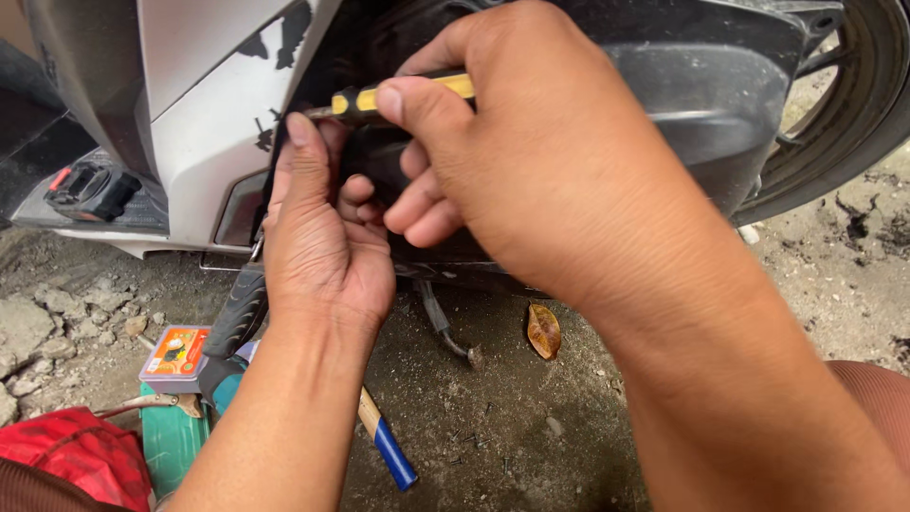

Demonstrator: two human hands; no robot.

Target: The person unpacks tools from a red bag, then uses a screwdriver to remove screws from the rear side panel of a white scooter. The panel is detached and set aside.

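Observation:
My right hand (531,142) grips a screwdriver (365,98) with a yellow and black handle, its shaft pointing left into the edge of a scooter's body. My left hand (322,237) is raised just below it, fingers curled against the dark inner panel (682,104) beside the white side panel (213,123). The screwdriver's tip is hidden behind my left index finger. Whether my left hand pinches anything small is hidden.
The scooter's rear wheel (853,104) is at the top right. On the dirt ground lie a tool with a wooden and blue handle (387,450), a small orange box (175,351) on a green container (171,441), a red cloth (71,455), a dry leaf (543,331) and stones (38,332).

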